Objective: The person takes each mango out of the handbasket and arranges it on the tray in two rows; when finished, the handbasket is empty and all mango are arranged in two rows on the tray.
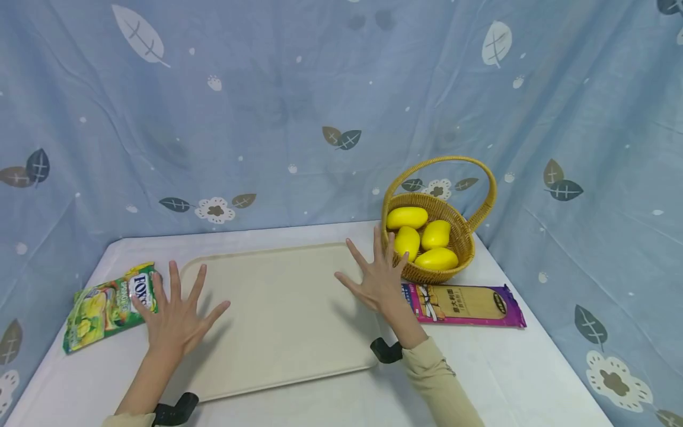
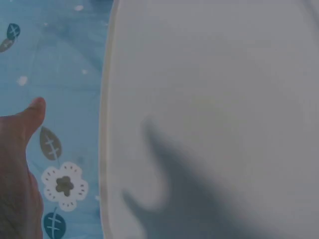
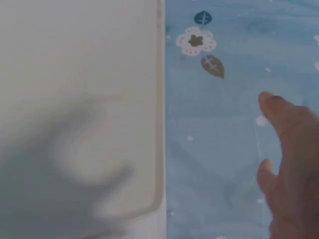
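Note:
Both hands hang over the table with fingers spread wide, holding nothing. My left hand (image 1: 173, 323) overlaps the left edge of a cream tray (image 1: 288, 314) in the head view, its fingertips close to a green candy bag (image 1: 104, 311) marked FOX'S. Across the tray's right edge reaches my right hand (image 1: 380, 283), fingertips overlapping the wicker basket (image 1: 465, 240). Inside that basket lie several smooth yellow fruits (image 1: 436, 259) resembling mangoes. In the wrist views, part of the left hand (image 2: 20, 164) and of the right hand (image 3: 296, 159) shows at the outer sides.
A purple-edged pack of spaghetti (image 1: 472, 303) lies in front of the basket, right of the tray. The basket's tall handle (image 1: 443, 159) arches upward. Behind the white-covered table (image 1: 299, 409) hangs a blue leaf-patterned curtain (image 1: 277, 118). Hand shadows fall on the tray.

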`<state>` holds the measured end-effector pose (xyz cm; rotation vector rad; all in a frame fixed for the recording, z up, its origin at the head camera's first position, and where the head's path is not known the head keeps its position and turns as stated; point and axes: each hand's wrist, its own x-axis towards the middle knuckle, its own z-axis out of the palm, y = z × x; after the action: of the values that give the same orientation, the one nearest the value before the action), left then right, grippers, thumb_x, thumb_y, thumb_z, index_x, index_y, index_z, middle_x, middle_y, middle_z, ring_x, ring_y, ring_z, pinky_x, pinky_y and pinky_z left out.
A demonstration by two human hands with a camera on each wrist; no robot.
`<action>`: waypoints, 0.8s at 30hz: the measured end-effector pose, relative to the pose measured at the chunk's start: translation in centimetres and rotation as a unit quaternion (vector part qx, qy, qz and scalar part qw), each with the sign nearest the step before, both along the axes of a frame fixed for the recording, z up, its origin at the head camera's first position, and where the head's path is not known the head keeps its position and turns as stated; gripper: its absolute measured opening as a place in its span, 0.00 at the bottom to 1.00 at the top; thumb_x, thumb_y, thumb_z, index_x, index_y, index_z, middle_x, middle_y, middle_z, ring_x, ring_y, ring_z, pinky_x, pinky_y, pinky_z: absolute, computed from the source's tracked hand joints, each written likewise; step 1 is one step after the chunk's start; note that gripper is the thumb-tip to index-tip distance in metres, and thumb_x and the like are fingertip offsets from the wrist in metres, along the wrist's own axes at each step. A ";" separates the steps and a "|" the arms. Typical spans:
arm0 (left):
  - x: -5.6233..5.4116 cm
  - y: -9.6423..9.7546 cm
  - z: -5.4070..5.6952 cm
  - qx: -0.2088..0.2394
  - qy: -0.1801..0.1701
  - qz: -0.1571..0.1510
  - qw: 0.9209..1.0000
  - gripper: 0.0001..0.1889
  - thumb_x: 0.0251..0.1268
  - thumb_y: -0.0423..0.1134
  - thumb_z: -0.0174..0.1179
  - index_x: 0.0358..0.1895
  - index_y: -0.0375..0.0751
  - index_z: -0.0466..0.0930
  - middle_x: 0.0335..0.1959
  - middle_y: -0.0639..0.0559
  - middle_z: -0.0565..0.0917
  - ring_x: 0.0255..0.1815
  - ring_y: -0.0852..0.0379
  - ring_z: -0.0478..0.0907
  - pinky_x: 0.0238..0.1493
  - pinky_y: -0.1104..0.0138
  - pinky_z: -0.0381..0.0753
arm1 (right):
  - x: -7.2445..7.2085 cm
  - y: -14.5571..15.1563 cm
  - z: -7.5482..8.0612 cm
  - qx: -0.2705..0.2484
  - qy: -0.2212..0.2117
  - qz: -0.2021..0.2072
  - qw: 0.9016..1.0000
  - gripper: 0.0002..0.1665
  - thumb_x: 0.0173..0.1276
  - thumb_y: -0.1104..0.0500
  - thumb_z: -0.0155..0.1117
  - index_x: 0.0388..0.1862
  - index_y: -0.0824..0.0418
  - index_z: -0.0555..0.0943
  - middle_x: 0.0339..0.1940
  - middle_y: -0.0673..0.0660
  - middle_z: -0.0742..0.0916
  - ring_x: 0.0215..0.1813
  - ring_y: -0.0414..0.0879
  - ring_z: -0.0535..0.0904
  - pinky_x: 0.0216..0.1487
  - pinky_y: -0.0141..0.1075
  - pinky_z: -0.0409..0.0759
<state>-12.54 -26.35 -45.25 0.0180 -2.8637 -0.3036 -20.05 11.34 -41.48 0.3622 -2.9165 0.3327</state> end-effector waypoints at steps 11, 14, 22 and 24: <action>2.2 0.2 -0.9 0.028 0.011 -0.068 0.997 0.48 0.59 0.66 0.57 0.77 0.62 0.38 0.77 0.47 0.24 0.73 0.35 0.19 0.54 0.22 0.26 | -0.6 2.4 -0.5 -0.026 0.057 0.008 0.998 0.45 0.62 0.28 0.52 0.76 0.37 0.53 0.79 0.59 0.37 0.75 0.66 0.27 0.62 0.76 0.37; 3.0 -0.3 -0.9 0.048 -0.016 -0.092 0.994 0.47 0.60 0.62 0.58 0.77 0.59 0.40 0.77 0.47 0.25 0.72 0.33 0.20 0.55 0.22 0.32 | -0.7 3.3 -0.4 -0.020 0.060 0.006 0.998 0.45 0.63 0.28 0.51 0.76 0.37 0.52 0.78 0.58 0.35 0.75 0.65 0.25 0.63 0.75 0.36; 5.3 -3.1 -0.9 0.081 -0.084 -0.143 0.983 0.46 0.56 0.57 0.66 0.76 0.56 0.51 0.79 0.44 0.38 0.75 0.31 0.35 0.44 0.24 0.61 | -1.3 6.1 -0.6 -0.024 0.113 0.012 0.993 0.45 0.63 0.32 0.54 0.76 0.43 0.56 0.79 0.58 0.40 0.76 0.65 0.29 0.63 0.76 0.42; 5.9 -3.8 -1.2 0.079 -0.086 -0.157 0.981 0.46 0.53 0.56 0.68 0.74 0.55 0.55 0.79 0.46 0.39 0.74 0.30 0.36 0.38 0.24 0.63 | -1.5 6.8 -0.7 -0.030 0.119 0.011 0.992 0.45 0.63 0.32 0.54 0.76 0.42 0.55 0.79 0.57 0.40 0.76 0.63 0.29 0.63 0.75 0.41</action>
<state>-6.66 -30.13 -46.43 -0.3996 -2.9988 -0.6200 -21.55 18.16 -42.22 0.3967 -2.6652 0.3532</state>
